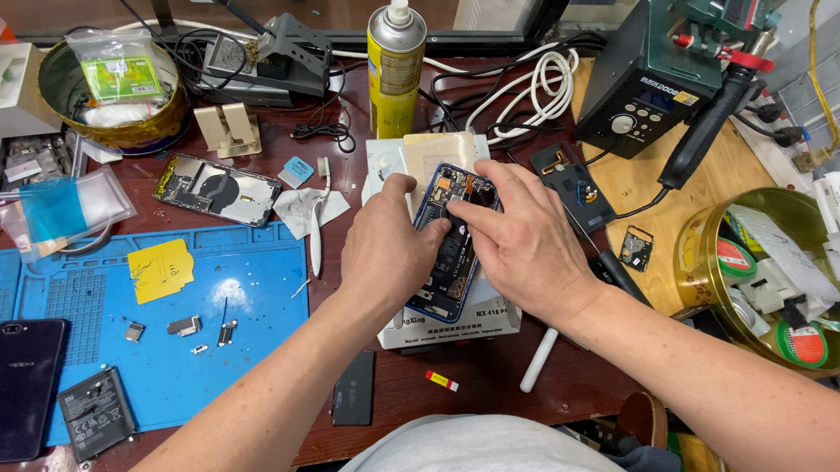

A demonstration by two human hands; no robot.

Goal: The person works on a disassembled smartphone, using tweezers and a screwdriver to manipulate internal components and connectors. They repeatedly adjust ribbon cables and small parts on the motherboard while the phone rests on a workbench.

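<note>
While both hands press, the opened phone [451, 253] lies between them.

White box [462, 327] beneath opened phone [454, 239]

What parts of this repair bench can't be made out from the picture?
- Head view: the middle of the opened phone is covered by the left hand and right hand.
- The tiny metal parts on the blue mat are too small to identify.
- The gold tin is cut off by the right edge.
</note>
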